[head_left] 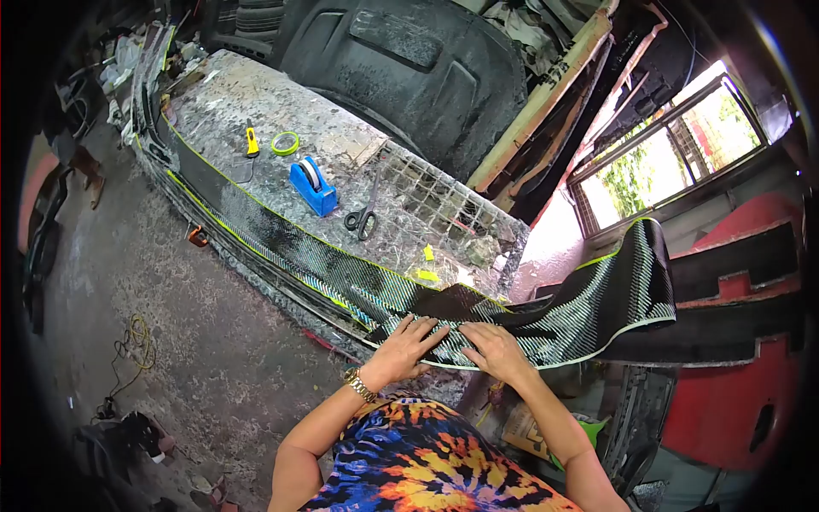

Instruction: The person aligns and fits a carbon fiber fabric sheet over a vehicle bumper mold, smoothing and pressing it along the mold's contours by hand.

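A long strip of woven carbon fibre cloth [328,269], edged with yellow-green tape, runs along the near side of the workbench. Its right end [636,282] drapes beyond the bench and curls over. Under the cloth lies a long dark curved part [281,275], mostly covered. My left hand [407,348], with a gold watch at the wrist, rests on the cloth near its lower edge, fingers spread. Just to the right, my right hand [497,352] lies on the same cloth, fingers stretched out. Neither hand grasps anything visible.
On the bench [230,90] are a yellow utility knife [252,141], a green tape roll [285,143], a blue tape dispenser [313,188], black scissors [362,222] and tape scraps [428,253]. Behind stands a black car hood [409,77]. Red panels [725,397] are at right.
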`<state>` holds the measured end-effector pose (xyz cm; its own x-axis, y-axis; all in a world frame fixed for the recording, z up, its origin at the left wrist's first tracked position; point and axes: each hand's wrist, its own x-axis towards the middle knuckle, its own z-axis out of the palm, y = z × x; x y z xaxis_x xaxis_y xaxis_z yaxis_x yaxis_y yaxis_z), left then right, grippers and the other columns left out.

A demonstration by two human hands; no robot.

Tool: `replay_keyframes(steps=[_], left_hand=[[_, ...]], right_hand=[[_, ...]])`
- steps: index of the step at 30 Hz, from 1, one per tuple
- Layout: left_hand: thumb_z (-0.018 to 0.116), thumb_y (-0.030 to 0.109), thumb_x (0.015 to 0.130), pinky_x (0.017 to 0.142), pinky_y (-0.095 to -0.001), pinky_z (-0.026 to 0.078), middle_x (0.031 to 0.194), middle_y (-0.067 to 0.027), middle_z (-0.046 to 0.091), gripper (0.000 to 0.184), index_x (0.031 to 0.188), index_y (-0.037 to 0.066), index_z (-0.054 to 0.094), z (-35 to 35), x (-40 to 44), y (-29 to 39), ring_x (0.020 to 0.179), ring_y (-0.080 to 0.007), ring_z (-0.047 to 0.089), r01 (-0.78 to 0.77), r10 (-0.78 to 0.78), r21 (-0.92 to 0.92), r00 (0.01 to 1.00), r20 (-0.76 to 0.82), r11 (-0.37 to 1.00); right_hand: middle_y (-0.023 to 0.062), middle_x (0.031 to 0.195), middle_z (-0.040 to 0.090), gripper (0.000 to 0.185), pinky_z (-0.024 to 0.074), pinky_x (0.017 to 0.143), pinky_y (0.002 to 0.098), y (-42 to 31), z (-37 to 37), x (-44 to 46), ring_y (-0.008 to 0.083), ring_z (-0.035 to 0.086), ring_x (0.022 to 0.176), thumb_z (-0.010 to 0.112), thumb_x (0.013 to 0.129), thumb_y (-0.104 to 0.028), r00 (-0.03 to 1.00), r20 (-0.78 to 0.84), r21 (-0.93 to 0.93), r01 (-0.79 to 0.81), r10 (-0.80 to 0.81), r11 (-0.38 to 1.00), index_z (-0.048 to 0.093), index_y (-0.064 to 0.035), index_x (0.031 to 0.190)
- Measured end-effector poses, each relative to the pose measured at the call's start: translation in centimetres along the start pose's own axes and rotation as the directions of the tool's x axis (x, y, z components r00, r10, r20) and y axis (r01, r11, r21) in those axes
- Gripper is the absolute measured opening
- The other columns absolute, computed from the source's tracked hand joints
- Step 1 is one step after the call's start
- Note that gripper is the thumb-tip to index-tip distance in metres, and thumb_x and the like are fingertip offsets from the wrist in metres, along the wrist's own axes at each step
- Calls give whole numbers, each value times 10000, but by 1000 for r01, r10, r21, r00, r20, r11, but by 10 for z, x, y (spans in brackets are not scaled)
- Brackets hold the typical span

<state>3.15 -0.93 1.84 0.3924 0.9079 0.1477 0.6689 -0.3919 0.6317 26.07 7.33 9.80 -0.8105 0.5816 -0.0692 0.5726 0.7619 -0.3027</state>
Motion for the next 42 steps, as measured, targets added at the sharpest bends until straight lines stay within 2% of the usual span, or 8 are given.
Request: replay_keyframes(steps=[5,8,11,13,14,15,18,42], left_hand=[[795,242,744,1197,-489,251,1473,-169,435,941,1543,132,311,4,-1,-1,1375,-325,419,-5,5,9,1000,-6,1000],[787,255,760,1198,-486,250,1477,-166,435,934,1548,134,301,4,-1,-2,1382,-324,411,-3,3,11,1000,-1,1000],[787,263,762,1196,-486,253,1476,-171,438,933,1548,136,301,7,-1,-2,1390,-323,402,-15,15,5,1000,3,1000],[788,269,764,1194,-486,259,1473,-171,441,933,1547,132,301,3,0,-1,1392,-322,400,-13,13,16,1000,1,1000],[788,274,767,1191,-486,265,1471,-169,441,931,1543,111,301,2,0,-1,1393,-324,399,-15,15,27,1000,0,1000],[788,274,767,1191,-486,265,1471,-169,441,931,1543,111,301,2,0,-1,1393,-324,399,-37,36,30,999,16,999],[792,266,766,1182,-488,276,1461,-176,447,930,1534,76,304,2,1,-3,1379,-331,409,-24,24,23,1000,17,999],[779,294,777,1190,-490,269,1558,-151,351,917,1535,86,306,3,0,-6,1410,-330,375,-51,50,43,998,25,998]], right_hand=[[170,1274,631,415,470,995,438,-8,-12,5,332,595,1166,696,883,-216,999,37,-16,-11,11,1000,613,-28,1244],[148,1306,589,435,455,973,433,-24,-37,26,330,574,1159,716,842,-163,985,-139,-128,89,-106,988,607,-30,1241],[161,1278,595,568,445,963,438,-24,-45,57,339,574,1138,736,827,-193,965,-263,-193,-33,-19,981,539,-15,1330],[160,1226,602,673,449,925,440,-15,-43,76,329,575,1100,744,825,-224,973,-197,-183,-159,122,970,472,-10,1403],[155,1086,637,496,454,876,442,-9,-39,83,324,600,1023,741,827,-230,961,-232,-135,-183,148,974,595,-18,1251],[155,1086,637,496,454,876,442,-2,-35,85,324,600,1023,741,827,-230,954,-246,-130,-206,170,970,595,-18,1251],[147,839,653,213,473,813,456,5,-36,83,356,639,880,732,825,-201,967,-86,-86,-246,238,966,625,-19,806],[197,839,673,238,496,787,493,6,-44,81,395,657,867,711,853,-241,920,38,-106,-385,390,917,640,-15,832]])
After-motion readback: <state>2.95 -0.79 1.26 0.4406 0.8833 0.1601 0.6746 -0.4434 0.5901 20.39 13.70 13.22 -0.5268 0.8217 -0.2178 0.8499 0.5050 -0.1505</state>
